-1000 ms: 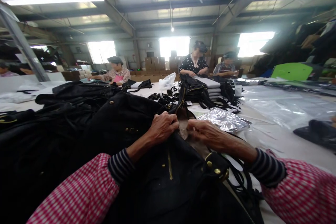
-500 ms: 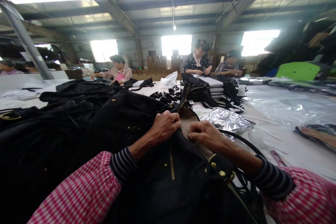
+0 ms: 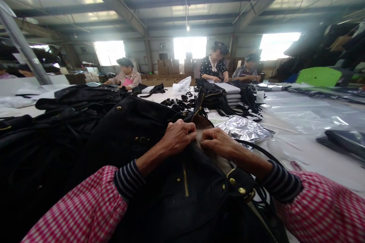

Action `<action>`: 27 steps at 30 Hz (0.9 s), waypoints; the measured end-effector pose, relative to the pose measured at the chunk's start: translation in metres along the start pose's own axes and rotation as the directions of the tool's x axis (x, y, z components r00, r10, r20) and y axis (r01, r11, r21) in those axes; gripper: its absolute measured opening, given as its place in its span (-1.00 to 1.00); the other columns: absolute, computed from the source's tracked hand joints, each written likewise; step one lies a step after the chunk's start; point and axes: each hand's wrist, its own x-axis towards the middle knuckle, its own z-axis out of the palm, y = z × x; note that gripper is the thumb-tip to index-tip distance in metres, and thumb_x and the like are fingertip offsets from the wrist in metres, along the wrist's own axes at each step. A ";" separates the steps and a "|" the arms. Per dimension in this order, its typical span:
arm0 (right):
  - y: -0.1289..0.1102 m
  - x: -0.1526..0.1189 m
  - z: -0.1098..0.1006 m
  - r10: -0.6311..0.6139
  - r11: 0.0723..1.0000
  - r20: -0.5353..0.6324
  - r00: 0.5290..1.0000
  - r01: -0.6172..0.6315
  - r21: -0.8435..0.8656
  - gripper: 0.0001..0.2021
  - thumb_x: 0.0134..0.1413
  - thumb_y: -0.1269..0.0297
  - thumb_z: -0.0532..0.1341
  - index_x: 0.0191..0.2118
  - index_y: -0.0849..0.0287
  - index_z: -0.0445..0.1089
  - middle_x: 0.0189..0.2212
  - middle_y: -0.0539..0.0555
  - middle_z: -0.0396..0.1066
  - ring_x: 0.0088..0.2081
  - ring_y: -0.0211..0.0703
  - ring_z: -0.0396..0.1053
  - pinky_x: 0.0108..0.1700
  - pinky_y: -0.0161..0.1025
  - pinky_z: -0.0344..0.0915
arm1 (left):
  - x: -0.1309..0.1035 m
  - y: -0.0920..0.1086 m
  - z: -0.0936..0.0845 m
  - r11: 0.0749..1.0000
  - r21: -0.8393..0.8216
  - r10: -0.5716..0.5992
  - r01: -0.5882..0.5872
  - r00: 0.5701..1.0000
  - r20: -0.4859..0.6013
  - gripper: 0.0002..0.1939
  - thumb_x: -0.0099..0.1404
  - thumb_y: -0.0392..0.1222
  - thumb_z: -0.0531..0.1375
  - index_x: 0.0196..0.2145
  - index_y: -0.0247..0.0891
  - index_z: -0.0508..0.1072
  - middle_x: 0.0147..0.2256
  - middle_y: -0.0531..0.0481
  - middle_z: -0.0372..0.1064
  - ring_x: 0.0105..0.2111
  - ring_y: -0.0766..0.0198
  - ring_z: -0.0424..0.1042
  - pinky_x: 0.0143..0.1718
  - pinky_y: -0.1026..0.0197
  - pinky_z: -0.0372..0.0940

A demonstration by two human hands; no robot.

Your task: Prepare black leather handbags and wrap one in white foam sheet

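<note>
A black bag (image 3: 171,205) with gold zips and studs lies right in front of me, its mouth open on a beige lining (image 3: 203,126). My left hand (image 3: 180,136) is closed on the edge of the mouth, knuckles up. Just to its right, my right hand (image 3: 218,142) is bent into a pinch at the lining; whatever sits between those fingertips is hidden. A black strap with gold studs (image 3: 236,186) lies below my right wrist.
More black bags (image 3: 76,98) are heaped at left. Beyond my hands stand stacked bags with white sheets (image 3: 232,93) and a crumpled silvery wrapper (image 3: 245,127). Clear plastic sheets (image 3: 302,110) cover the table's right side. Co-workers (image 3: 215,62) sit across the table.
My right hand has moved a little left and up, closer to my left hand. At far right, a tan shape over the dark bundle has gone from view. My left hand keeps its grip.
</note>
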 end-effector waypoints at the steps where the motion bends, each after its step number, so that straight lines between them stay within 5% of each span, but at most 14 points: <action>1: -0.001 -0.001 0.000 -0.027 0.999 -0.006 1.000 0.027 -0.028 -0.89 -0.12 0.42 0.13 -0.58 0.16 0.25 -0.59 -0.04 0.28 -0.50 -0.26 0.20 -0.44 -0.30 0.04 | 0.000 -0.001 -0.001 1.000 -0.020 0.005 -0.005 1.000 0.016 -0.75 0.37 -0.10 0.09 -0.36 -0.16 0.53 -0.40 0.02 0.33 -0.24 0.13 0.36 -0.18 0.11 0.13; 8: -0.001 -0.006 0.008 -0.066 0.975 -0.080 0.995 0.048 -0.219 -0.88 0.06 0.44 0.15 -0.43 0.17 0.40 -0.47 0.00 0.42 -0.40 -0.21 0.33 -0.32 -0.30 0.11 | -0.001 -0.011 -0.006 0.995 -0.052 0.090 -0.084 0.988 0.129 -0.79 0.30 -0.16 0.15 -0.22 -0.05 0.59 -0.23 -0.01 0.43 -0.07 0.08 0.33 -0.02 0.00 0.09; 12: 0.002 -0.005 0.010 -0.080 0.980 -0.082 0.993 0.064 -0.189 -0.89 0.06 0.44 0.17 -0.40 0.16 0.43 -0.45 -0.01 0.45 -0.36 -0.20 0.37 -0.30 -0.31 0.13 | -0.003 -0.001 -0.001 0.984 0.132 0.101 -0.118 0.987 0.127 -0.72 0.25 -0.28 0.15 -0.14 -0.05 0.55 -0.23 -0.03 0.49 -0.04 0.02 0.32 -0.06 -0.03 0.09; 17: 0.008 -0.007 0.010 -0.111 0.984 -0.101 0.989 0.095 -0.149 -0.91 0.06 0.42 0.20 -0.40 0.17 0.45 -0.47 -0.03 0.43 -0.38 -0.21 0.36 -0.33 -0.31 0.12 | -0.004 0.014 0.002 0.924 0.354 0.101 -0.146 0.984 0.144 -0.76 0.34 -0.30 0.05 -0.34 -0.18 0.51 -0.25 -0.10 0.51 -0.06 -0.06 0.30 -0.11 -0.08 0.07; 22: 0.018 -0.010 0.008 -0.116 0.992 -0.143 0.983 0.121 0.022 -0.96 0.03 0.39 0.27 -0.39 0.19 0.48 -0.45 -0.02 0.46 -0.37 -0.22 0.38 -0.33 -0.32 0.17 | 0.001 0.003 -0.006 0.994 0.081 0.070 -0.078 0.993 0.099 -0.80 0.37 -0.13 0.08 -0.31 -0.15 0.50 -0.32 -0.01 0.42 -0.19 0.08 0.36 -0.16 0.07 0.13; 27: 0.023 -0.016 0.009 -0.048 0.984 -0.165 0.985 0.075 0.161 -0.96 0.03 0.41 0.26 -0.42 0.19 0.44 -0.51 -0.05 0.41 -0.43 -0.25 0.34 -0.38 -0.33 0.18 | 0.004 -0.002 0.009 0.970 -0.236 0.059 -0.055 0.998 0.010 -0.74 0.36 0.02 0.13 -0.34 -0.19 0.48 -0.26 0.03 0.36 -0.23 0.17 0.36 -0.17 0.15 0.18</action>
